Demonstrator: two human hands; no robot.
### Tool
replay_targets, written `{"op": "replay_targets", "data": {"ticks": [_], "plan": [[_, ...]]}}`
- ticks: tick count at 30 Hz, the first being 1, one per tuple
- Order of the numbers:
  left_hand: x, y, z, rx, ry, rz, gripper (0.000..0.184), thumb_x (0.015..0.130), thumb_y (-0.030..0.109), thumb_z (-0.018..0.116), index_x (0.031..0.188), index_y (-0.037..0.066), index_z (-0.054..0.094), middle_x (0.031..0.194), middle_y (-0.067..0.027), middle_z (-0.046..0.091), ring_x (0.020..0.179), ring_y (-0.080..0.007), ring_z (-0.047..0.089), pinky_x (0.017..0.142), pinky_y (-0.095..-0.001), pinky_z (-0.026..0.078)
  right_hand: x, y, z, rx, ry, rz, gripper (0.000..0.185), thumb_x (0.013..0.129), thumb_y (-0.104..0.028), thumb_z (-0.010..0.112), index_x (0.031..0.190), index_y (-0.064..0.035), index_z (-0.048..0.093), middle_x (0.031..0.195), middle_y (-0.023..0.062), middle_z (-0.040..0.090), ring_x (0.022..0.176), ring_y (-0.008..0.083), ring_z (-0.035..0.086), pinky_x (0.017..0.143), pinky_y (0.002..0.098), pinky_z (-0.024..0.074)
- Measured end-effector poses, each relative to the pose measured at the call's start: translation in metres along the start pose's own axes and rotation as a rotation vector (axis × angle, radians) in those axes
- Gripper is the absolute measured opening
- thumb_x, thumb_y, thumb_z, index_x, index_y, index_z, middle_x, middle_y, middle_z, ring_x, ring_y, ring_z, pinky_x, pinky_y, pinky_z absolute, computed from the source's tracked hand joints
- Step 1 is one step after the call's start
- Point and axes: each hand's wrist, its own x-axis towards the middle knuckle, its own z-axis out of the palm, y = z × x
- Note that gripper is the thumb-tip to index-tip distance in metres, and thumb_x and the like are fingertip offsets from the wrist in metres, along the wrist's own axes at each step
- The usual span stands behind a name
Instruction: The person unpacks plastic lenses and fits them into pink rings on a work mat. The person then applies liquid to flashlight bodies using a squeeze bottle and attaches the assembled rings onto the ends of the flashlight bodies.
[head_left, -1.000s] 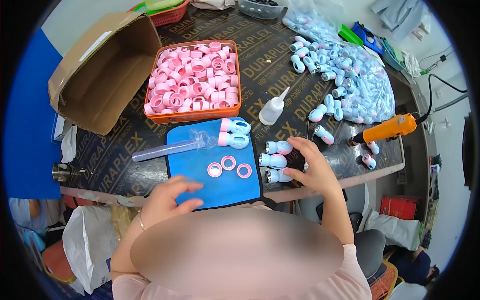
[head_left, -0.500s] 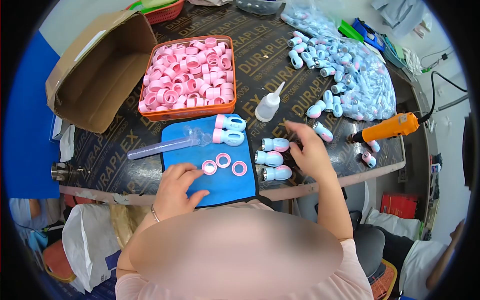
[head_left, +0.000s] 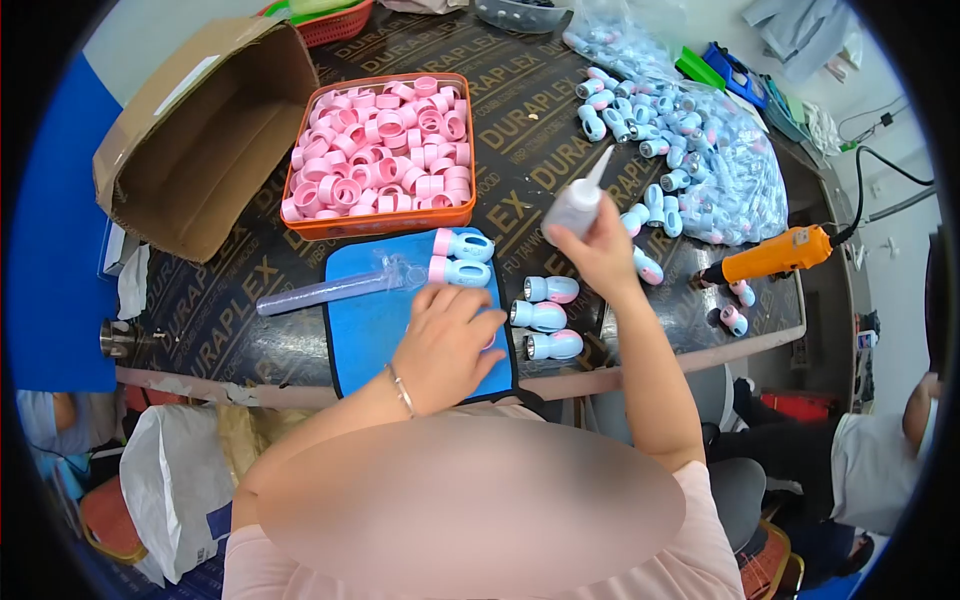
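My right hand [head_left: 600, 250] is wrapped round a translucent white squeeze bottle [head_left: 572, 212], tilted, its long thin nozzle pointing up and to the right. Over the blue mat [head_left: 365, 355], my left hand [head_left: 450, 340] has its fingers bent downward. A pink ring [head_left: 489, 342] shows between its thumb and index finger; the other loose rings are hidden under the hand. Just beyond lie two light-blue flashlight bodies with pink collars [head_left: 462, 272], beside a clear plastic-wrapped roll [head_left: 325, 290]. Three blue flashlight bodies [head_left: 550, 317] without collars lie in a column right of the mat.
An orange tray [head_left: 385, 226] full of pink rings stands behind the mat, with an open cardboard box [head_left: 205, 140] to its left. At the right are a bag of blue flashlight bodies [head_left: 735, 165] and an orange electric screwdriver [head_left: 778, 255]. Another person [head_left: 880, 455] is at the right edge.
My right hand has grasped the squeeze bottle and lifted it off the table, tilting it. My left hand has moved right, from the mat's left part onto the loose pink rings.
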Motion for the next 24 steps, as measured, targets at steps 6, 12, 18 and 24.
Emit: {"op": "replay_targets", "data": {"ticks": [6,12,18,24], "plan": [[0.031,-0.004,0.031,0.144,-0.039,0.043,0.036,0.068,0.019,0.077,0.1,0.006,0.065,0.113,-0.0091,0.056,0.112,-0.0253,0.05,0.102,-0.0489,0.029,-0.058,-0.07,-0.052,-0.111,0.065,0.149,0.063,0.075,-0.002,0.074,0.13,-0.004,0.043,0.117,0.0047,0.055,0.108,0.0152,0.053,0.094,0.0308,0.0428],[0.038,-0.001,0.027,0.076,-0.015,0.043,0.035,0.066,0.019,0.078,0.097,0.007,0.065,0.111,-0.0072,0.057,0.109,-0.0249,0.05,0.101,-0.0453,0.029,-0.105,-0.068,-0.075,0.065,0.129,0.227,0.063,0.071,-0.007,0.079,0.124,-0.0038,0.045,0.116,0.008,0.057,0.103,0.0149,0.055,0.089,0.03,0.0444],[0.04,0.002,-0.008,-0.812,-0.015,-0.167,0.041,0.077,0.008,0.075,0.115,0.008,0.057,0.12,-0.0075,0.059,0.109,-0.0219,0.058,0.093,-0.0366,0.046,-0.106,-0.067,-0.055,0.462,0.236,0.181,0.077,0.065,-0.038,0.089,0.123,-0.0051,0.05,0.109,0.0048,0.061,0.091,0.0129,0.059,0.066,0.0243,0.0474],[0.015,0.005,-0.019,-1.745,0.069,-0.357,0.038,0.095,0.012,0.054,0.131,0.007,0.044,0.12,-0.0127,0.056,0.115,-0.0292,0.059,0.09,-0.0466,0.055,-0.096,-0.096,-0.04,0.465,0.085,0.164,0.066,0.065,-0.017,0.087,0.12,-0.0026,0.053,0.112,0.0063,0.059,0.101,0.0151,0.059,0.083,0.0275,0.0489]]}}
